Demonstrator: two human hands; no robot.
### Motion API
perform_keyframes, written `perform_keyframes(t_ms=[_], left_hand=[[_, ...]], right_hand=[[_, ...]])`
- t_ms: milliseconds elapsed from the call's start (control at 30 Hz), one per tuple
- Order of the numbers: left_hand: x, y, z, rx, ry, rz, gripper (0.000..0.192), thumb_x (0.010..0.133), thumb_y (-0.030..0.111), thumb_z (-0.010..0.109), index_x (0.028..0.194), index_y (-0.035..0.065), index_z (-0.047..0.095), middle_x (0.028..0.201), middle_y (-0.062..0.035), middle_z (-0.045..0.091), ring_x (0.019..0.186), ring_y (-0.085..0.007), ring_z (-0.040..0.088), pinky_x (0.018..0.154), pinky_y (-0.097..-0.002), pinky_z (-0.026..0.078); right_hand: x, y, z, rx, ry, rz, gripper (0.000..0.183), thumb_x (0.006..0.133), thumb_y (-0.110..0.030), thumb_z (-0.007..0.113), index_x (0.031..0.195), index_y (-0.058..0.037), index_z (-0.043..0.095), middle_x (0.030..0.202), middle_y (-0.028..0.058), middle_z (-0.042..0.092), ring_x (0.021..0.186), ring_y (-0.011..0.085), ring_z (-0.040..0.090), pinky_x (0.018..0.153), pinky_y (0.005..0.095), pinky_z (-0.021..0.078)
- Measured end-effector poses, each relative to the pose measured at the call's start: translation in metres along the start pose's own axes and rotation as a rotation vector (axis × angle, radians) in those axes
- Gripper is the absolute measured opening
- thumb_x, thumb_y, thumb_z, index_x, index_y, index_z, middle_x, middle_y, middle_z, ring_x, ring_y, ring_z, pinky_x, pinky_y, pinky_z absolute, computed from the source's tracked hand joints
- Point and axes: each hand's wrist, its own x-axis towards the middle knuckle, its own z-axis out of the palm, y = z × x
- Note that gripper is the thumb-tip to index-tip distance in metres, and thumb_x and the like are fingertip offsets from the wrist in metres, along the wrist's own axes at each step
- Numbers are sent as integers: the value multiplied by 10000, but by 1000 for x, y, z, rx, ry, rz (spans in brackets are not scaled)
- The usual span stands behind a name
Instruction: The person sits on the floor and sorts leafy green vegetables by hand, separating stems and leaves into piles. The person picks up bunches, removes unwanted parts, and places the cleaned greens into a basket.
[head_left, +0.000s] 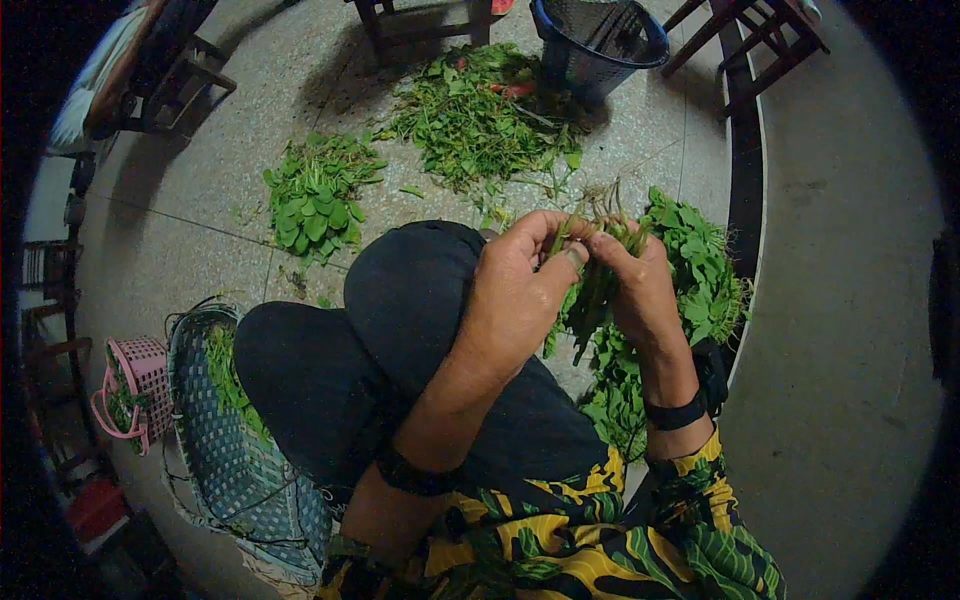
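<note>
My left hand (525, 277) and my right hand (637, 277) meet in front of my knees, both closed on one bunch of leafy green stems (592, 300). Thin roots stick up past the fingers, and the leaves hang down between the palms. The left thumb and forefinger pinch a stem at the bunch's left side. Just beyond the right hand lies a heap of rooted leafy greens (694, 262), with more leafy greens (619, 409) under the right forearm. My fingers hide part of the bunch.
On the speckled floor lie a large pile of loose greens (480, 120) and a smaller leafy pile (315, 210). A blue plastic basket (592, 64) stands beyond. At left are a woven basket (240, 450) holding some greens and a pink basket (146, 375). Wooden stools stand along the far side.
</note>
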Motion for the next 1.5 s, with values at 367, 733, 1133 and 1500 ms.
perform_keyframes(t_ms=[367,733,1133,1500], left_hand=[[1,-1,1,-24,-11,-5,223,846,100,581,1049,8,585,858,4,599,705,-43,505,603,-180,389],[0,2,0,-42,30,-35,221,862,69,544,1067,-10,566,846,-25,604,698,-66,530,593,-191,402],[2,3,-1,-128,16,-88,239,859,21,492,1086,-40,535,844,-77,612,634,-69,520,530,-180,393],[1,-2,0,60,-63,-76,209,876,48,495,1065,-6,568,805,-48,626,614,-45,510,516,-181,384]], right_hand=[[1,1,-1,8,-5,-14,135,831,-166,609,875,-39,599,764,-21,576,660,60,495,581,227,404],[-2,-14,5,95,39,-62,173,848,-169,591,904,-6,597,818,46,632,705,111,562,639,255,449],[-5,-36,-12,130,135,-137,201,806,-138,628,960,-13,596,825,29,606,718,110,549,651,238,445],[-6,-38,10,38,-14,-111,301,781,-123,652,1040,7,571,921,42,592,767,126,570,718,260,467]])
